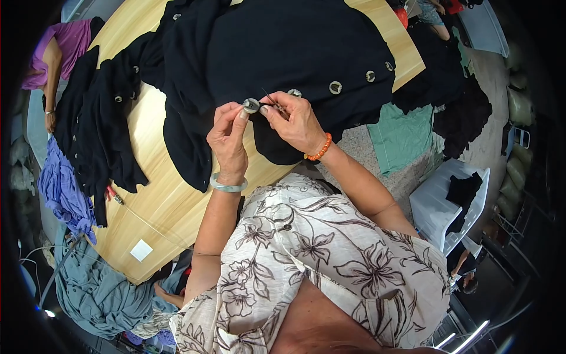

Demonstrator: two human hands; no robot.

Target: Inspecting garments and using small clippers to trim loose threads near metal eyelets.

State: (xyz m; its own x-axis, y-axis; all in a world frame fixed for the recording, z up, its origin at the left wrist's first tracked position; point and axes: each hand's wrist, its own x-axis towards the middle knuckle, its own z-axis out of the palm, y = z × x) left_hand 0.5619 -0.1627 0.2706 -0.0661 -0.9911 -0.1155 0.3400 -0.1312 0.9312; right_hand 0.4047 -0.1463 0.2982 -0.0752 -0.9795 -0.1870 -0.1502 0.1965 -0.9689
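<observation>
While the left hand (229, 139) pinches a button (251, 105), the right hand (299, 124), at its three o'clock, grips a thin tool (270, 97).

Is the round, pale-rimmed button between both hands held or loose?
Held: the left hand pinches the button between thumb and finger.

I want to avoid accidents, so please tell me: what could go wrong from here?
What looks like a needle in the right hand might prick the left hand, which is very close. The small button pinched in the left hand could slip loose.
</observation>
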